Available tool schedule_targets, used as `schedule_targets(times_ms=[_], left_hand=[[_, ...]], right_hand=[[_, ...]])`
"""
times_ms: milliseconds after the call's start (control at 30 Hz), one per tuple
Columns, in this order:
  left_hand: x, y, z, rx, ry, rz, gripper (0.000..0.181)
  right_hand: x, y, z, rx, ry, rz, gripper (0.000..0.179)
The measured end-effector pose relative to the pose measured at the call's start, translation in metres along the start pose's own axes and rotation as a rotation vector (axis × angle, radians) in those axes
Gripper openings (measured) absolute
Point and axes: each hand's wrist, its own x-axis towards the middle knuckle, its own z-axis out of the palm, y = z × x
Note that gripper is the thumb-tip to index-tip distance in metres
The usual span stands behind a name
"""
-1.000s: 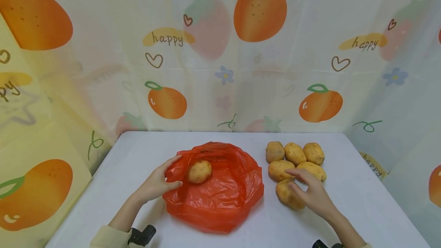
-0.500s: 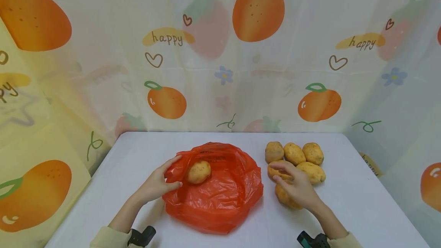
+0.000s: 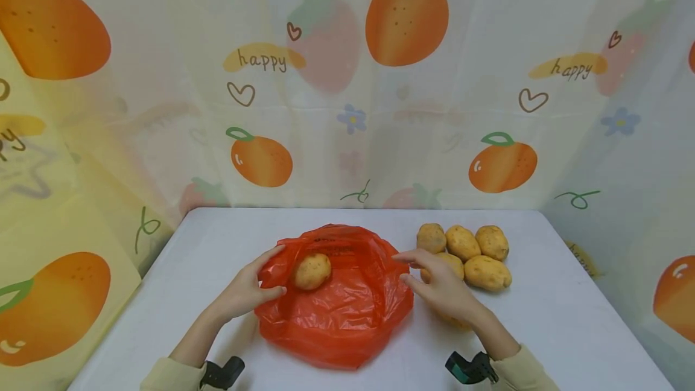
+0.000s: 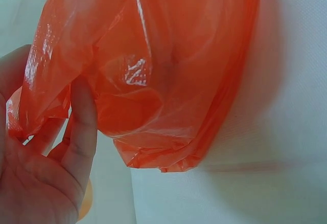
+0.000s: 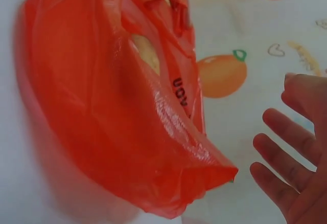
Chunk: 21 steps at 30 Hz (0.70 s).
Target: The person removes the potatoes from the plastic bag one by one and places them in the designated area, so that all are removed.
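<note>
A red plastic bag [image 3: 347, 306] sits on the white table with its mouth open. One potato [image 3: 312, 271] lies inside it, toward the left; the right wrist view also shows this potato [image 5: 146, 54] through the opening. My left hand [image 3: 244, 288] grips the bag's left rim, and the left wrist view has thumb and fingers around the plastic [image 4: 148, 81]. Beside the right rim, my right hand [image 3: 447, 288] holds nothing, its fingers [image 5: 286, 168] spread and apart from the bag. Under and behind that hand, two potatoes are partly hidden.
Several potatoes [image 3: 487, 273] stand grouped at the table's right, just beyond the right hand. The white table [image 3: 570, 330] ends at a back edge against a fruit-printed cloth [image 3: 347, 155].
My right hand has moved left from over the potatoes to the bag's right rim, uncovering the potato at the group's right. The left hand and bag have stayed in place.
</note>
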Motion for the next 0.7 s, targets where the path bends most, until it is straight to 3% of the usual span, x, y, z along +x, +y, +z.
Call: schedule_targets(times_ms=[400, 700], left_hand=[[0.0, 0.003, -0.003, -0.004, -0.004, -0.016, 0.076], [-0.001, 0.003, -0.004, 0.006, -0.007, 0.032, 0.076]], right_hand=[[0.031, -0.014, 0.005, 0.032, -0.11, -0.084, 0.035], [0.049, -0.024, 0.015, 0.052, -0.141, -0.078, 0.036]])
